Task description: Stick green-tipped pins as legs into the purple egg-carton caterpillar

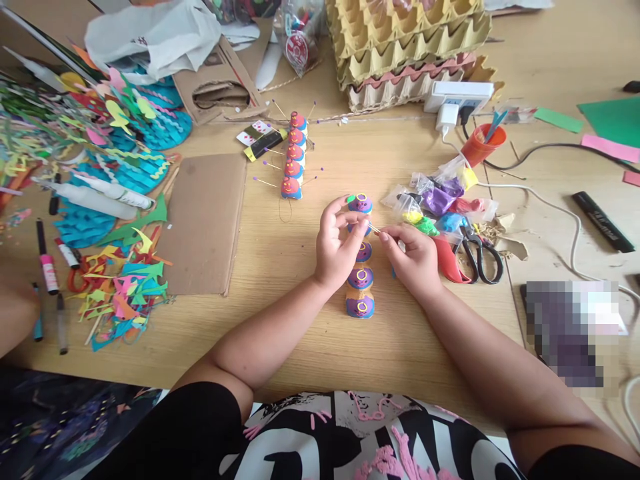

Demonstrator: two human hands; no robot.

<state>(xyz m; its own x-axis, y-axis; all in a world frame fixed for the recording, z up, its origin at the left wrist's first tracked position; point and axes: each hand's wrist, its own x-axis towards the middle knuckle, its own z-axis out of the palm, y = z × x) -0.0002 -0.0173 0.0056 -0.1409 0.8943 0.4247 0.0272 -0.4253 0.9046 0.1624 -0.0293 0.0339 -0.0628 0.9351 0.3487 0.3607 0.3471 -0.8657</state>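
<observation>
A row of purple and blue egg-carton bumps (361, 305) with yellow rings lies in front of me. Above its upper part, my left hand (340, 243) pinches one end of a thin pale stick (373, 229). The fingertips of my right hand (411, 257) close on the stick's other end, just right of the row. A bit of green clay (351, 199) shows at a left fingertip, near the top bump. Farther back stands a second row of red and blue bumps (295, 153) with smiling faces and thin sticks poking out at the sides.
Bags of coloured clay (440, 197), black-handled scissors (481, 253) and an orange cup (484, 144) stand to the right. Egg trays (410, 47) and a power strip (459, 97) are at the back. Cardboard (205, 223) and paper scraps (127, 293) lie left, beside another person's arm (15, 310).
</observation>
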